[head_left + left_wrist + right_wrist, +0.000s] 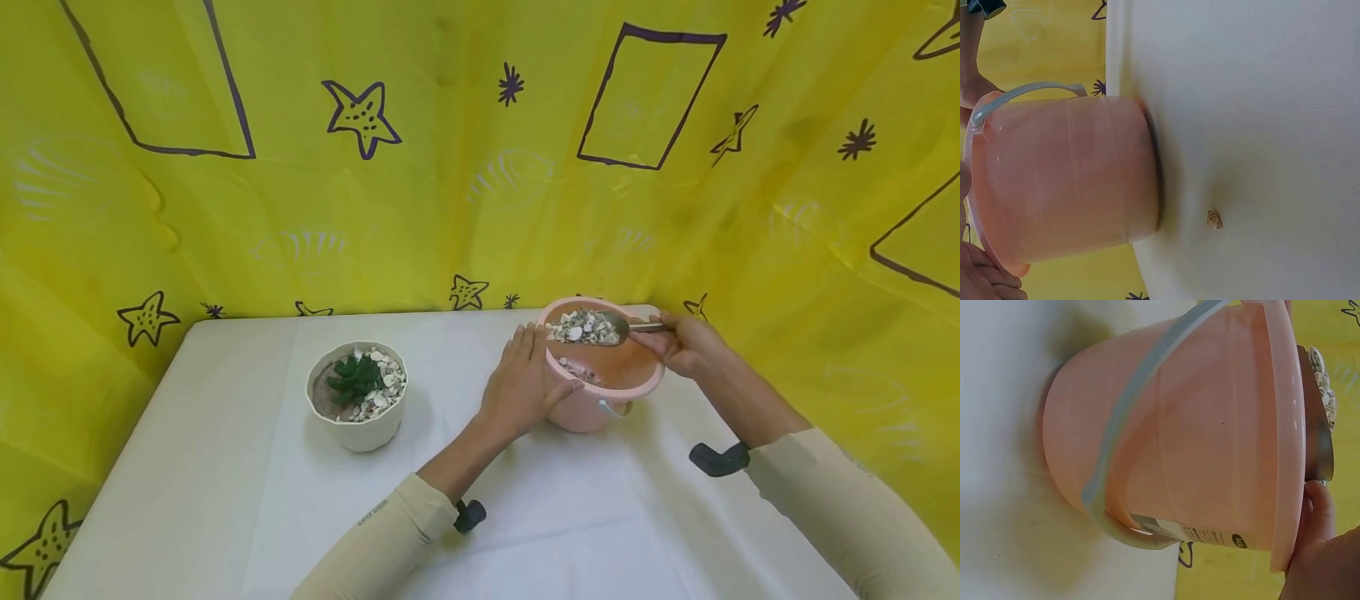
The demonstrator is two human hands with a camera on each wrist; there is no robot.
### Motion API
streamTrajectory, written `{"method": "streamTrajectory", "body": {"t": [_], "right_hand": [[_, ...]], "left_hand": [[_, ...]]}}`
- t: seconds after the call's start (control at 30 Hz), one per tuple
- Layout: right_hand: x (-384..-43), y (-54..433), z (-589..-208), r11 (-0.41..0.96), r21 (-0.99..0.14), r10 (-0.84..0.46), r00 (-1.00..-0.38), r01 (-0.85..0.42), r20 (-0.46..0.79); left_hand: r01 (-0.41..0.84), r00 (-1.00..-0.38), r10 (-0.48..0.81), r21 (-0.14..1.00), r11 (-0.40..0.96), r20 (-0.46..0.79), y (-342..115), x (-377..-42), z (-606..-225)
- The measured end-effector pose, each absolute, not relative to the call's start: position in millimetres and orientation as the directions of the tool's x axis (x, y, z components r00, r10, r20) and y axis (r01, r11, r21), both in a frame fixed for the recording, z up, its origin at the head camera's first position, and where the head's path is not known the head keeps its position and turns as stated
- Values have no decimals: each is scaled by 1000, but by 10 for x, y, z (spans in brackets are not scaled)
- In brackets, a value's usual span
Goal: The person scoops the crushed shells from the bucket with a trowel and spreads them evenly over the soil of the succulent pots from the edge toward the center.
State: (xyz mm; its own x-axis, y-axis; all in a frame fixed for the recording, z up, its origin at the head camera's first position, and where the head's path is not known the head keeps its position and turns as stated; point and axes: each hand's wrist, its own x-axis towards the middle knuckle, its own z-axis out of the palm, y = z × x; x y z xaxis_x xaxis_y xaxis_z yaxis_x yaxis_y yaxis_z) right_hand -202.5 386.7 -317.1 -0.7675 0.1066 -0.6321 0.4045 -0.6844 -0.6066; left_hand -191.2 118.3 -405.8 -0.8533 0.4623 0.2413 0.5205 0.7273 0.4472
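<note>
My right hand [686,343] grips the handle of a metal scoop [618,327] heaped with pale shell bits and pebbles [581,327]. The loaded scoop is level over the mouth of a pink bucket [581,414], and its bowl [1317,440] shows just above the rim in the right wrist view. With thumb and fingers on the rim, my left hand [521,387] holds the bucket's left side. More pebbles [581,372] lie inside at the bottom. To the left stands a white pot [367,433] with a green succulent [352,379] and shell bits around it.
A white cloth-covered table [225,467] carries the pot and bucket. On it, in the left wrist view, lies a small brownish shell-like piece [1214,219]. The bucket's grey-blue handle [1125,406] hangs down. Behind the table hangs a yellow curtain [420,208].
</note>
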Motion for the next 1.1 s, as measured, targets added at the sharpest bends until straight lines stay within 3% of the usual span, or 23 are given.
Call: {"method": "streamTrajectory", "body": {"t": [0.37, 0.77, 1.1], "right_hand": [[-1963, 3965, -3217, -791, -496, 78, -746, 357, -661], [-1910, 4036, -3254, -866, -393, -15, -803, 308, -596], [-1886, 4041, -3273, -868, -394, -16, -811, 302, -585]], "left_hand": [[531, -847, 467, 453, 716, 256, 1173, -1906, -4067], [521, -853, 463, 457, 721, 242, 1183, -1910, -4065], [504, -862, 452, 479, 719, 230, 1188, -1918, -4060]]}}
